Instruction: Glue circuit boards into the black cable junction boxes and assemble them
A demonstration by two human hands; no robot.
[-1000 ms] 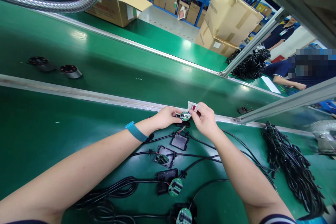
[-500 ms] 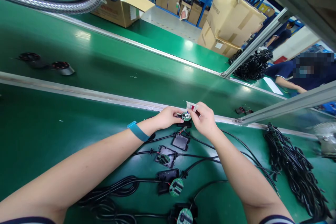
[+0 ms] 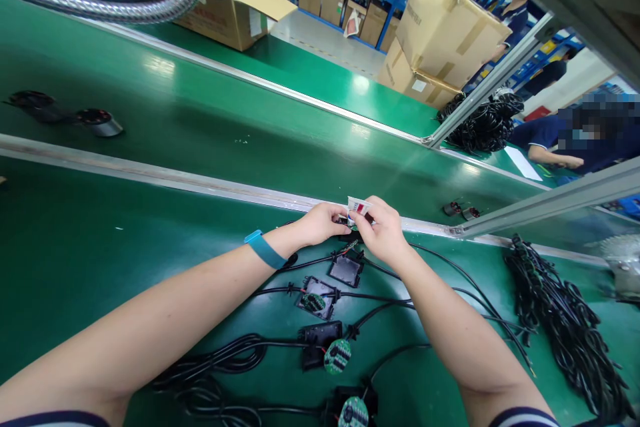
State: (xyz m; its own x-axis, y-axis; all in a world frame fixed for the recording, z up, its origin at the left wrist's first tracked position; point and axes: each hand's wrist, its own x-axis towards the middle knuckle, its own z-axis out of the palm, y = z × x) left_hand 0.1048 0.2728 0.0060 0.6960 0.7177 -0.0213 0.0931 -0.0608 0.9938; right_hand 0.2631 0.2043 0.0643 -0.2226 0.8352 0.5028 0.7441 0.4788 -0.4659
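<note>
My left hand (image 3: 323, 223) pinches a small green circuit board (image 3: 354, 227) by its edge, just in front of the metal rail. A small white tube (image 3: 358, 205) with a red mark is gripped in my right hand (image 3: 385, 228), its lower end over the board. The tube and fingers cover most of that board. Below my hands lie an open black case half (image 3: 345, 269), a case with a green board (image 3: 314, 302) in it, and more round boards (image 3: 337, 355) beside black cases, with black cables (image 3: 380, 298) running out.
A bundle of black cables (image 3: 555, 320) lies at the right. Beyond the metal rail (image 3: 225, 195), a green belt (image 3: 210, 120) carries round metal parts (image 3: 100, 123). Cardboard boxes (image 3: 450, 27) stand behind. A co-worker's arm (image 3: 555, 158) shows at the right; a sloping metal post (image 3: 500, 73) is nearer.
My right hand has shifted slightly left with the tube, which now covers more of the circuit board. The round metal parts on the belt have moved left. My left hand stays nearly still.
</note>
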